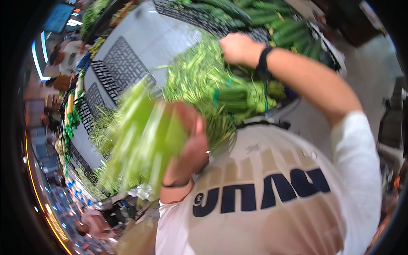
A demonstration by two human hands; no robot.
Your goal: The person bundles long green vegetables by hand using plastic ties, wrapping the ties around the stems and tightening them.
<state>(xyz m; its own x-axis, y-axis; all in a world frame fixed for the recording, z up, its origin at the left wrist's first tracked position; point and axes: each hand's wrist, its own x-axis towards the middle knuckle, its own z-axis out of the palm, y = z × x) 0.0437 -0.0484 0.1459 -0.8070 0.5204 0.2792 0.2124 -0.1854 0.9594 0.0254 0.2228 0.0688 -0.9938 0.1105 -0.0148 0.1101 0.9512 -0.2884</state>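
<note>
My left hand [189, 136] grips a motion-blurred bunch of pale green stalks [134, 136], raised over the left part of the produce display. My right hand [236, 49] rests at the upper edge of a pile of thin light-green greens [191, 78], its fingers curled; what they hold, if anything, I cannot make out. Banded bundles of green stalks [242, 100] lie below that hand, at the near edge of the display.
Cucumbers [289, 40] fill the back right. Black lattice mats [121, 63] lie on the grey display surface [148, 38]. More greens [106, 129] are at the left. Several other people [66, 59] stand along the far left. Grey floor [369, 68] shows at the right.
</note>
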